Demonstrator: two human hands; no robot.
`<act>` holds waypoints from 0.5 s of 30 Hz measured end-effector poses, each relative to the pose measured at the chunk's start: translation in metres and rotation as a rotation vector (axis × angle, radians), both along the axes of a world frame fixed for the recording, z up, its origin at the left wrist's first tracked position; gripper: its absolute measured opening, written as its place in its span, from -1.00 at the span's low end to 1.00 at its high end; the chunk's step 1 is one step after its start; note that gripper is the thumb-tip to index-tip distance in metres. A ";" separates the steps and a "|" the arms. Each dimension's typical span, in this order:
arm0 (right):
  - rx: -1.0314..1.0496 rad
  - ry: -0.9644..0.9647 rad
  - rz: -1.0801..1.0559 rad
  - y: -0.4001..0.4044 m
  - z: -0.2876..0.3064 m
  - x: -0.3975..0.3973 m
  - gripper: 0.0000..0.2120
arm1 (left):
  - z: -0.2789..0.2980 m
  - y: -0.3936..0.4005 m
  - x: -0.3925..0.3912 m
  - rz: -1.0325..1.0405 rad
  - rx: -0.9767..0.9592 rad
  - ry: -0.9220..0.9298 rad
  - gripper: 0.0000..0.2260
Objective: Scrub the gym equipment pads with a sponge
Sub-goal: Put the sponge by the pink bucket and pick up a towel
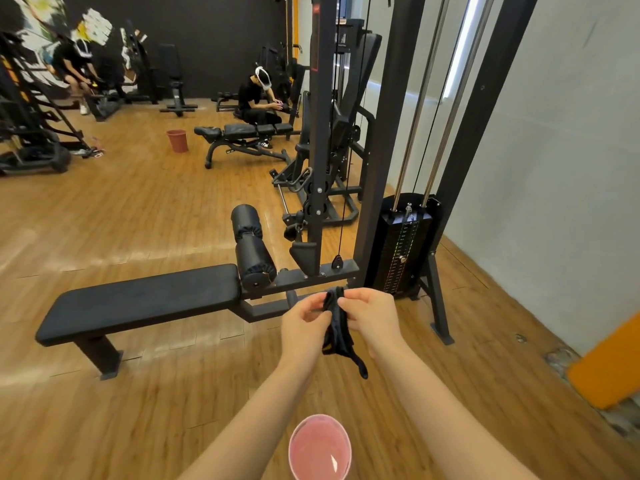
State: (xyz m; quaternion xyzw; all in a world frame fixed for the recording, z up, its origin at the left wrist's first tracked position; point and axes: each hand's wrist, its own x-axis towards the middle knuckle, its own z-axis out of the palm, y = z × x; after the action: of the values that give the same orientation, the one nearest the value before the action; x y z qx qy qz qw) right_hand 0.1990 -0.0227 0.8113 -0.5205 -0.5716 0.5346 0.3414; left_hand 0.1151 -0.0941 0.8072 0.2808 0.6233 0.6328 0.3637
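Head view: no writing is readable; left hand [304, 322] and right hand [369, 315] both pinch a crumpled black cloth [337, 327].

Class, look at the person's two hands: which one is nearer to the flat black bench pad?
Left. The left hand holds the black cloth just right of the bench pad; the right hand grips the same cloth farther right.

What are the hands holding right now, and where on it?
Both the left hand and right hand pinch a crumpled black cloth near its upper end; the rest hangs.
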 end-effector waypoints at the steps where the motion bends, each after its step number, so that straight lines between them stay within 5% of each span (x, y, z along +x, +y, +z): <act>1: 0.003 0.002 0.009 0.000 0.000 0.001 -0.83 | 0.000 0.000 0.001 0.001 0.007 0.008 -0.72; 11: -0.022 0.071 0.088 -0.001 0.004 0.012 -0.82 | -0.004 -0.005 0.004 -0.055 0.093 -0.054 -0.71; 15: -0.037 0.095 0.113 -0.001 0.003 0.016 -0.90 | -0.008 -0.009 0.001 -0.266 0.063 -0.014 -0.68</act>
State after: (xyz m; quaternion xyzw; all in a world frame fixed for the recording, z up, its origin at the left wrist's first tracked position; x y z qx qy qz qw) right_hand 0.2150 -0.0242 0.8142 -0.4676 -0.5734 0.5877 0.3275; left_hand 0.1160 -0.1026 0.7987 0.3677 0.5579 0.6002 0.4397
